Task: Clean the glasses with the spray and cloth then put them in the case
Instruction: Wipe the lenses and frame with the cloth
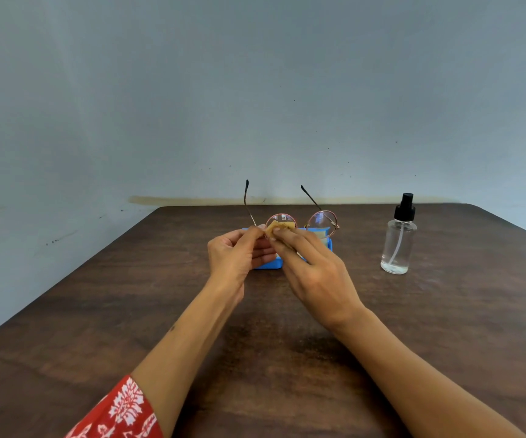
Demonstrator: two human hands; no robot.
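**Q:** which step were you on there?

**Me:** wiping. My left hand (235, 254) pinched the round thin-metal-framed glasses (299, 221) at the hinge, up above the open blue plastic case (329, 245). My right hand (314, 267) had its fingertips (276, 237) pressed together on the small tan cloth (279, 226), rubbing one lens. Clear spray bottle with the black pump (399, 245) stood well apart on the dark wooden table (97, 305). Next was probably the other lens, so I'd need to shift my grip

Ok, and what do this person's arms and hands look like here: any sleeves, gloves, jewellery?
Both hands are bare: no gloves, rings, watch or bracelets show on the left hand or the right hand. The left arm wears a red sleeve with a white floral print, ending near the elbow. The right forearm is bare as far as the frame shows; any sleeve there is out of view.
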